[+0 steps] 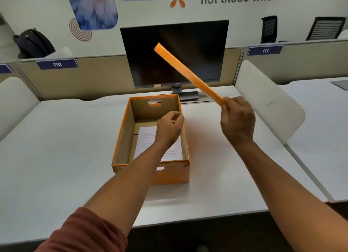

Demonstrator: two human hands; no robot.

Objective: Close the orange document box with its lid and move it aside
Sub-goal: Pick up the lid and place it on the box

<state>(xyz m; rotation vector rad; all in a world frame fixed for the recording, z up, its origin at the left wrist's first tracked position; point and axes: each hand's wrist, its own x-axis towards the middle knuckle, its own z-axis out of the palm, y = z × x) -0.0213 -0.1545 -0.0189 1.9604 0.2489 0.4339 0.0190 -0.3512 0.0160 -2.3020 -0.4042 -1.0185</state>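
Note:
The orange document box (122, 138) stands open in the middle of the white desk, with printed sheets (145, 137) lying flat inside. My right hand (238, 120) grips one end of the orange lid (188, 73), held edge-on in the air above and to the right of the box, slanting up toward the monitor. My left hand (170, 127) hovers over the box's right half with its fingers loosely curled and nothing in them.
A dark monitor (175, 52) on its stand sits just behind the box. White side dividers (267, 99) flank the desk (56, 148), and a beige partition runs along the back. A black bag (32, 42) and office chairs lie beyond it.

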